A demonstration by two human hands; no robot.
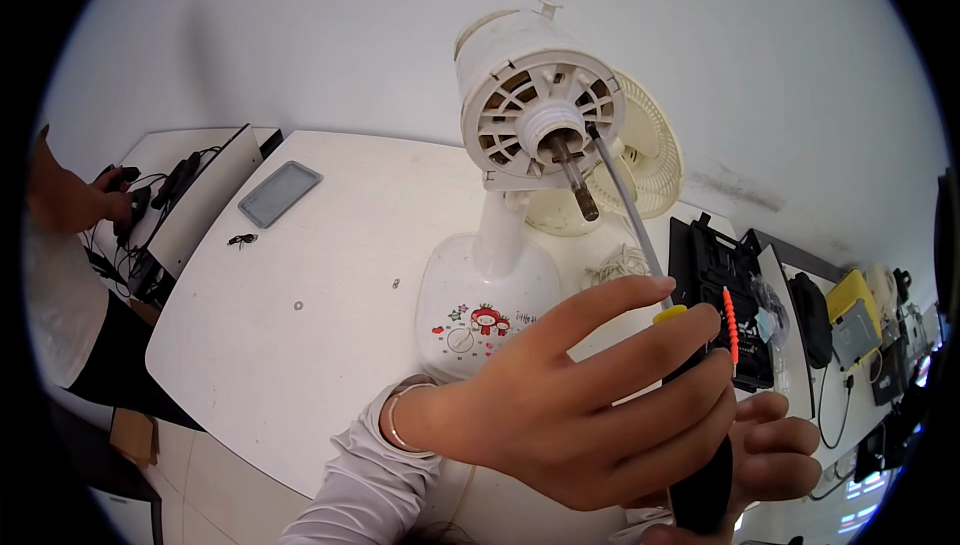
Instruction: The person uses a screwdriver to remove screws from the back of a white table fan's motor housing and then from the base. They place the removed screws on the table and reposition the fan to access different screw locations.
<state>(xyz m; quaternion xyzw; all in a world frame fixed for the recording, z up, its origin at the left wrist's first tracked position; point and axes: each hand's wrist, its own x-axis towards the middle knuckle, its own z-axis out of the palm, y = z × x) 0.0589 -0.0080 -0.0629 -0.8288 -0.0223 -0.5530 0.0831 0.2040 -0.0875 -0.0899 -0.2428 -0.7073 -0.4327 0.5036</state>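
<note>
A white table fan without its blades and grille stands on the table, its motor housing and bare metal shaft facing me. In front of it I hold a long screwdriver with a black and yellow handle. Its tip reaches into a slot of the housing, right of the shaft; the exact contact is hidden. My left hand curls round the upper handle, index finger stretched along the blade. Behind it, my right hand is closed at the handle's lower end, partly covered by the left.
A cream fan grille is behind the fan, beside a coiled cable. At the right lies an open black tool case with an orange spiral-shaped piece. A grey tray lies far left. Another person works at the left table.
</note>
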